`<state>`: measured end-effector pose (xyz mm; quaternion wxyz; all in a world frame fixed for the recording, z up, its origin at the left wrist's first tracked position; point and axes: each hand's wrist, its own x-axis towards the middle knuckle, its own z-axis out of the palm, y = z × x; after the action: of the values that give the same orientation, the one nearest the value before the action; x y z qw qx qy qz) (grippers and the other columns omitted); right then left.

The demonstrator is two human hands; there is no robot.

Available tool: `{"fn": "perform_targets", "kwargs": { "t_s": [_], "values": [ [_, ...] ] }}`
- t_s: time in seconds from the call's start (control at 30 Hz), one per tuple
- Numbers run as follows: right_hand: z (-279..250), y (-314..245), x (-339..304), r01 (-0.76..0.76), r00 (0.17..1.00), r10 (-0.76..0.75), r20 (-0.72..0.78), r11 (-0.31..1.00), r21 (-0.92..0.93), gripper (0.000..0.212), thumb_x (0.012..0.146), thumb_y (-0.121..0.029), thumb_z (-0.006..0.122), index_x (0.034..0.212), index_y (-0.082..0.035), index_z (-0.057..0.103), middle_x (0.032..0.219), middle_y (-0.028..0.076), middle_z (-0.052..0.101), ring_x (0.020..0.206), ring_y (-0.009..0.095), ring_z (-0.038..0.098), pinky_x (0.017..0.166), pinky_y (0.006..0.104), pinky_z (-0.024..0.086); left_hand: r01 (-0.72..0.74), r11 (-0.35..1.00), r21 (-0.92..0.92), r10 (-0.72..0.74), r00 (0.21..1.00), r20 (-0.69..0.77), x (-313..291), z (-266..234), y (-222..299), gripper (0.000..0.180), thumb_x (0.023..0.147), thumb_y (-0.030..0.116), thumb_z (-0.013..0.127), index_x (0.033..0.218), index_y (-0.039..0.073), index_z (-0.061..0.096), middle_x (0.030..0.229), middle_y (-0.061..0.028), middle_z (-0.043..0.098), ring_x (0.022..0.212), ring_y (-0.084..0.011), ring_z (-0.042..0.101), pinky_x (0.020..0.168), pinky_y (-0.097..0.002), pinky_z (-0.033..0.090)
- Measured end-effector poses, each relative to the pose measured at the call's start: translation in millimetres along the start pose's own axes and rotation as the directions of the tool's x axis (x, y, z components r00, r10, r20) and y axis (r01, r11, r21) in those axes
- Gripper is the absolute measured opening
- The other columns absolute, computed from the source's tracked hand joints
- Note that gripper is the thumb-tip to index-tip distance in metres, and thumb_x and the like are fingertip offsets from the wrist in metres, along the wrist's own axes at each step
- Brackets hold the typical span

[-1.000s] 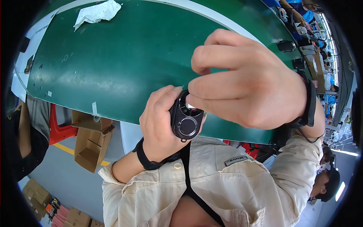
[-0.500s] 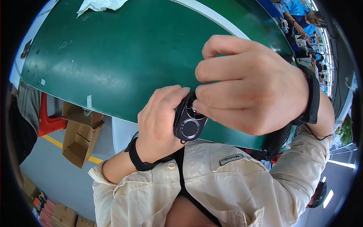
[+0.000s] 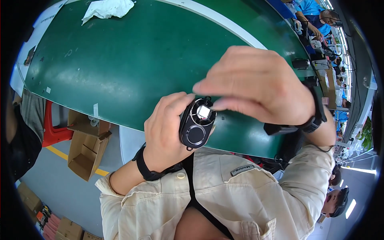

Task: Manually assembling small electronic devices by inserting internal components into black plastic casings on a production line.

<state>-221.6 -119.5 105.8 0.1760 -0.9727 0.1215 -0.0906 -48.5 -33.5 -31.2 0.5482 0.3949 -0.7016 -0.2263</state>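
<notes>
My left hand (image 3: 162,122) is closed around a small black oval device (image 3: 197,136), held tilted above the table's near edge. The device has two round silver-rimmed parts on its face and a small loop at each end. A small bright white square piece (image 3: 203,112) shows within the upper ring. Just above and to the right, my right hand (image 3: 256,86) is slightly blurred, with its fingers extended and its thumb apart from them. The thumb tip is beside the upper ring; whether it touches the device I cannot tell. Nothing shows between those fingers.
A green table (image 3: 120,64) stretches ahead, with a crumpled white cloth or paper (image 3: 108,9) at the far left. Below its left edge are an open cardboard box (image 3: 88,154) and a red stool (image 3: 54,124). Other people (image 3: 316,20) sit at the far right.
My right hand has lifted off the device's upper ring and its curled fingers have straightened, uncovering the white square. The left hand still holds the device, shifted slightly left.
</notes>
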Motion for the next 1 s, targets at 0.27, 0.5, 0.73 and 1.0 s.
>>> {"fn": "perform_targets", "kwargs": {
  "t_s": [0.27, 0.5, 0.73, 1.0],
  "values": [
    [73.2, -23.4, -15.2, -0.309, 0.801, 0.596, -0.048, 0.481, 0.82, 0.027, 0.089, -0.011, 0.065, 0.114, 0.0, 0.065, 0.122, 0.016, 0.061, 0.115, 0.027, 0.057, 0.099, 0.0378, 0.043, 0.087, 0.995, 0.053, -0.087, 0.996, -0.015, -13.9, -7.6, 12.8, 0.063, 0.067, 0.025, 0.084, 0.117, 0.004, 0.052, 0.106, -0.0161, 0.061, 0.094, -0.0345, 0.062, 0.077, -0.0412, 0.053],
    [107.9, -37.8, -22.0, -0.089, 0.706, 0.699, -0.114, 0.248, 0.965, 0.022, 0.091, -0.005, 0.057, 0.111, 0.002, 0.064, 0.126, 0.018, 0.059, 0.114, 0.024, 0.057, 0.1, 0.0358, 0.043, 0.074, 0.99, 0.119, -0.072, 0.997, -0.023, -22.7, 3.2, 14.0, 0.074, 0.063, 0.023, 0.087, 0.12, 0.004, 0.046, 0.109, -0.0178, 0.06, 0.096, -0.0347, 0.064, 0.08, -0.0404, 0.053],
    [108.9, -50.1, -12.3, -0.147, 0.738, 0.577, -0.35, 0.644, 0.751, 0.056, 0.078, -0.017, 0.074, 0.127, -0.001, 0.05, 0.119, 0.013, 0.06, 0.109, 0.024, 0.059, 0.097, 0.0356, 0.044, 0.167, 0.977, 0.131, -0.159, 0.985, -0.071, -23.8, 4.8, 17.7, 0.08, 0.064, 0.024, 0.086, 0.127, 0.003, 0.041, 0.115, -0.0168, 0.059, 0.1, -0.0328, 0.064, 0.081, -0.0403, 0.053],
    [80.8, 30.2, -40.7, -0.192, 0.657, 0.6, -0.457, 0.719, 0.668, 0.063, 0.071, -0.019, 0.078, 0.124, -0.005, 0.048, 0.107, 0.012, 0.059, 0.102, 0.026, 0.06, 0.093, 0.0358, 0.046, 0.096, 0.954, 0.286, -0.104, 0.995, 0.011, -16.1, 6.4, 17.7, 0.085, 0.063, 0.032, 0.087, 0.128, 0.0, 0.042, 0.116, -0.0191, 0.057, 0.104, -0.0355, 0.059, 0.085, -0.0418, 0.05]
  ]
}}
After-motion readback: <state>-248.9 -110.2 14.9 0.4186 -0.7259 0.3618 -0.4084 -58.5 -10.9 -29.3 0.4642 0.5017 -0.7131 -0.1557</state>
